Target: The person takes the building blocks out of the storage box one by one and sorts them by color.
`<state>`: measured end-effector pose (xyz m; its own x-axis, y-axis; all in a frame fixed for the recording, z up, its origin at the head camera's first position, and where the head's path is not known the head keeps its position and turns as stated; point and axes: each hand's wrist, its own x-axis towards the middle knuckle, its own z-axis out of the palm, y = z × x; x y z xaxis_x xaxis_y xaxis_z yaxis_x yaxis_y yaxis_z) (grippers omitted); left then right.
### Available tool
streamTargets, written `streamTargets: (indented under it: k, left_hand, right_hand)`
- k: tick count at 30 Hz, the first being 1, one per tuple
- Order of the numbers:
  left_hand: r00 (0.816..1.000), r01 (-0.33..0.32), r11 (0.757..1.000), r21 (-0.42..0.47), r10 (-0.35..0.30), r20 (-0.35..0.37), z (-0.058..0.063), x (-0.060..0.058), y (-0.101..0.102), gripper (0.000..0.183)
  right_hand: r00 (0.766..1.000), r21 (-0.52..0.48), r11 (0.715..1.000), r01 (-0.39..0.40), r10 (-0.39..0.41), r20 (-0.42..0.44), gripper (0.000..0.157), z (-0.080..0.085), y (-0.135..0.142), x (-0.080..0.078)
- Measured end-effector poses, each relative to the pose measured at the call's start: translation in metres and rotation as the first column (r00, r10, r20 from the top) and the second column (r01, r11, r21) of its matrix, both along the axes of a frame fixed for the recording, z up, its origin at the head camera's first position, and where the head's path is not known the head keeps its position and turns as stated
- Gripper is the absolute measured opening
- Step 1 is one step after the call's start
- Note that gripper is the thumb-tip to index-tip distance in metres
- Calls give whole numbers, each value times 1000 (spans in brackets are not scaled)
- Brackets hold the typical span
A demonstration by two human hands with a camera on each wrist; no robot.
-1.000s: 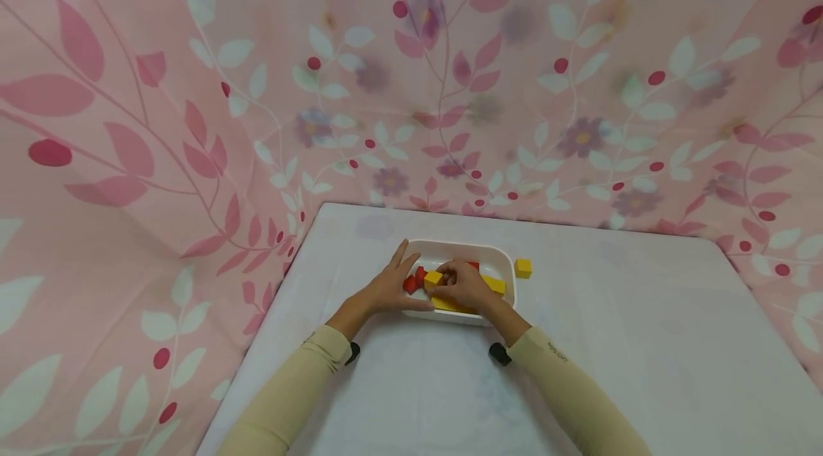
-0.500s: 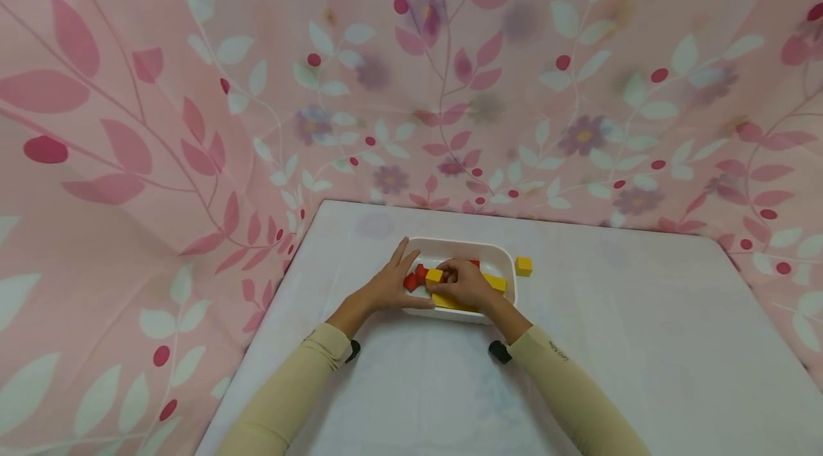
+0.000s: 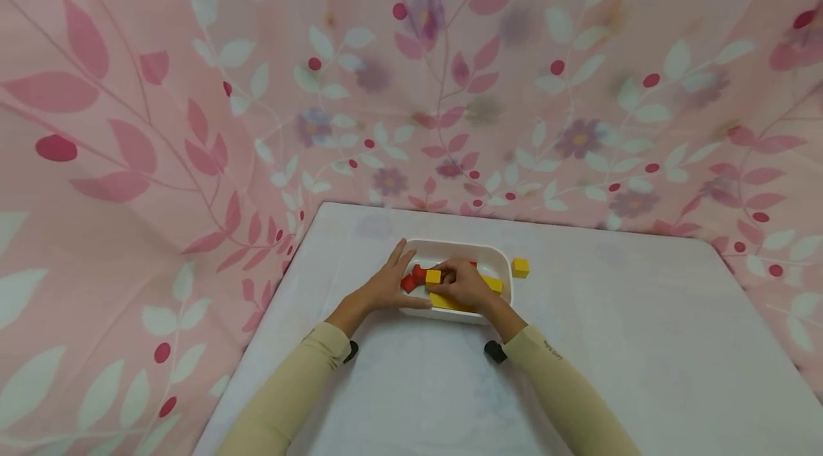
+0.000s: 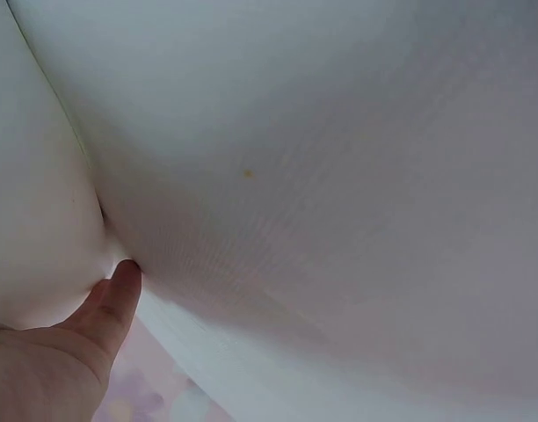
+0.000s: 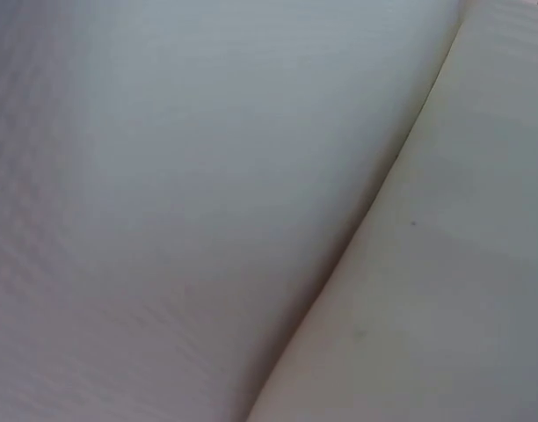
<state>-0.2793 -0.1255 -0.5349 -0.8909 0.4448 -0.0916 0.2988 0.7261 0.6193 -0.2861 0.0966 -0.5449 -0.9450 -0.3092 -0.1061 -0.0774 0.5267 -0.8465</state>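
Observation:
In the head view, a white plastic tray (image 3: 485,250) holds red and yellow blocks. My right hand (image 3: 464,283) reaches into it and pinches a yellow cube (image 3: 434,277) at the fingertips. My left hand (image 3: 384,288) lies spread at the tray's left end, its fingers fairly straight. The thumb runs along the front rim and the fingers point to the back rim. Small red blocks (image 3: 408,283) lie between the hands. A long yellow block (image 3: 444,301) and another yellow block (image 3: 494,284) lie partly under my right hand. In the left wrist view, fingers (image 4: 119,294) touch the tray's outer side.
A loose yellow cube (image 3: 520,268) stands on the white-covered table (image 3: 617,342), just right of the tray. Pink floral cloth (image 3: 411,84) hangs behind and at the left of the table. The right wrist view shows only pale surfaces, with no fingers or blocks.
Both hands keep nearly the same place at the tray, and the yellow cube stays in my right fingertips. The whole head view has shifted slightly.

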Motion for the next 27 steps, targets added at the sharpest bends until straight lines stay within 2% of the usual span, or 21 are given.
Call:
streamTargets:
  k: [9,12,16,19,27]
  left_hand:
    - [1000,-10,1000,-20,10,9,-5,-2,-2,122]
    - [1000,-10,999,-37,11,22,-2,-1,-2,124]
    - [1000,7,1000,-10,-7,17,-2,2,0,124]
    - [1000,20,1000,-22,-20,14,-2,3,0,125]
    - [1000,-22,999,-38,23,11,2,5,-3,124]
  right_hand:
    - [1000,-21,1000,7,-7,-1,36,4,0,2]
    - [1000,-20,1000,1,-1,-4,36,5,0,3]
    - [1000,-14,1000,22,-23,-13,37,2,2,6]
    - [1000,-8,1000,21,-21,-4,38,0,2,6]
    - [999,4,1000,-13,13,-37,35,1,-3,3]
